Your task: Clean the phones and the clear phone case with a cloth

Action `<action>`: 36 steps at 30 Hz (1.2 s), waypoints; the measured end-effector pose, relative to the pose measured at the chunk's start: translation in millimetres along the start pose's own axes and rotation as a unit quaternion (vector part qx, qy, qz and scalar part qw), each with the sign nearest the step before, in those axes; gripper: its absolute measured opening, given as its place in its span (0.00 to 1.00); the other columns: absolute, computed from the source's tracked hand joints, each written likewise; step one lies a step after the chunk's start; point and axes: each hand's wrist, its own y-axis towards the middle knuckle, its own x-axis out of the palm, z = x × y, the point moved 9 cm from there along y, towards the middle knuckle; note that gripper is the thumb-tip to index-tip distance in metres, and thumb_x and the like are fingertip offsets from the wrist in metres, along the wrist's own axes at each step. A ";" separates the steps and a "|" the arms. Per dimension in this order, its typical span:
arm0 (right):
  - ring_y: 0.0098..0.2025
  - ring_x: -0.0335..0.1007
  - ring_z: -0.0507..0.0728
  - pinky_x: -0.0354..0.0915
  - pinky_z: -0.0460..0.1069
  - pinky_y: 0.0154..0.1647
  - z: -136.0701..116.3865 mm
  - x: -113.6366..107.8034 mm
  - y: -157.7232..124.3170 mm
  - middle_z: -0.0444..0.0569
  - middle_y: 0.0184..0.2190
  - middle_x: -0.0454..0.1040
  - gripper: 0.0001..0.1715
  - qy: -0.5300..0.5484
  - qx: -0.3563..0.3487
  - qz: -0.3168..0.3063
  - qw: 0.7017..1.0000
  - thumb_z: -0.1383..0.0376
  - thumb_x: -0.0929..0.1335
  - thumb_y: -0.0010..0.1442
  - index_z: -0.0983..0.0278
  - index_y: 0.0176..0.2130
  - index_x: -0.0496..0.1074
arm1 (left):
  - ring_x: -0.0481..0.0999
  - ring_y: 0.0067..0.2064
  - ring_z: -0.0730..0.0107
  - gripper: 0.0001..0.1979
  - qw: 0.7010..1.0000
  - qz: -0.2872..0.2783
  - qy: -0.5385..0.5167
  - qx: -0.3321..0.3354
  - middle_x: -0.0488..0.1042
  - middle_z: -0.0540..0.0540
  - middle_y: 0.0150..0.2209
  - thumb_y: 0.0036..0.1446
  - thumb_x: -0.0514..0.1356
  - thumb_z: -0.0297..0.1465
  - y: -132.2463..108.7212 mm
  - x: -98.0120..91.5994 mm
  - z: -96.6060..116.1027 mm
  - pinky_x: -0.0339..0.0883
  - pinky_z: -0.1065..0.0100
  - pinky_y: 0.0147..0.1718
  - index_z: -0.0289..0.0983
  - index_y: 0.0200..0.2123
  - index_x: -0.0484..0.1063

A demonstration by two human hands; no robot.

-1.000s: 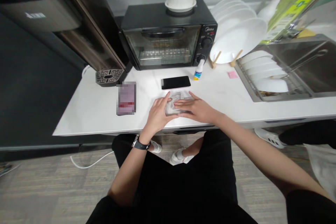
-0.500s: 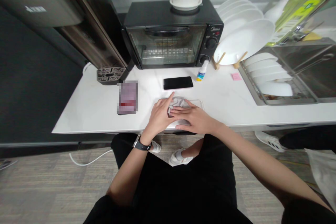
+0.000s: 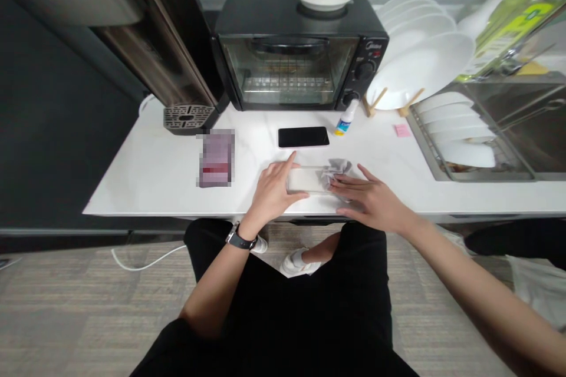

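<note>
A clear phone case lies flat on the white counter in front of me. My left hand grips its left end, thumb on the near edge and fingers along the far one. Over the case's right end sits a crumpled light grey cloth. The outstretched fingers of my right hand press this cloth down onto the case. Just beyond, a black-screened phone rests on the counter. A small white spray bottle with a blue and yellow label stands to the phone's right.
A black toaster oven stands at the back, left of racked white plates. The drink dispenser is at the left, near a blurred-out purple item. A pink sticky note lies before the sink with bowls.
My right hand has slid the cloth rightward along the case, away from my left hand, uncovering the case's left part. My left hand stays at the left end. The view has shifted slightly.
</note>
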 end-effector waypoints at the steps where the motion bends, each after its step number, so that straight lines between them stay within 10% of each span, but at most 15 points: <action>1: 0.50 0.44 0.55 0.31 0.57 0.52 -7.2 2.9 2.5 0.42 0.47 0.54 0.28 0.003 -0.011 -0.004 1.000 0.55 0.58 0.48 0.55 0.49 0.47 | 0.55 0.47 0.60 0.37 1.000 -0.003 0.000 -0.003 0.57 0.53 0.46 0.41 0.55 0.37 0.2 -0.1 0.4 0.50 0.58 0.45 0.47 0.51 0.35; 8: 0.51 0.42 0.53 0.30 0.56 0.51 -47.1 15.1 49.1 0.42 0.47 0.55 0.27 0.012 -0.103 0.009 0.995 0.54 0.56 0.49 0.56 0.49 0.47 | 0.55 0.47 0.60 0.34 1.000 -0.008 0.017 -0.019 0.58 0.53 0.46 0.42 0.53 0.35 -3.7 -5.6 3.4 0.52 0.60 0.44 0.48 0.51 0.38; 19: 0.50 0.44 0.54 0.32 0.57 0.51 9.3 -5.4 6.4 0.42 0.47 0.54 0.26 -0.010 -0.010 0.008 1.000 0.59 0.57 0.50 0.54 0.49 0.47 | 0.54 0.46 0.62 0.37 1.000 0.022 0.009 0.016 0.58 0.51 0.46 0.42 0.55 0.38 -2.7 -2.9 -0.6 0.48 0.62 0.45 0.44 0.52 0.34; 29: 0.50 0.45 0.52 0.32 0.54 0.52 -45.5 13.1 55.0 0.43 0.45 0.57 0.26 0.019 -0.104 0.015 0.994 0.55 0.55 0.50 0.57 0.48 0.50 | 0.54 0.46 0.65 0.36 0.999 0.003 0.027 0.022 0.57 0.51 0.46 0.43 0.54 0.37 -3.1 -3.5 2.6 0.49 0.65 0.45 0.44 0.52 0.34; 36: 0.49 0.48 0.53 0.32 0.55 0.52 -1.2 3.3 41.4 0.43 0.46 0.57 0.22 -0.012 -0.039 0.030 0.999 0.58 0.56 0.51 0.56 0.47 0.52 | 0.54 0.46 0.62 0.34 0.999 0.018 0.025 0.014 0.57 0.51 0.46 0.45 0.51 0.38 -4.4 -6.3 6.8 0.47 0.62 0.46 0.45 0.52 0.33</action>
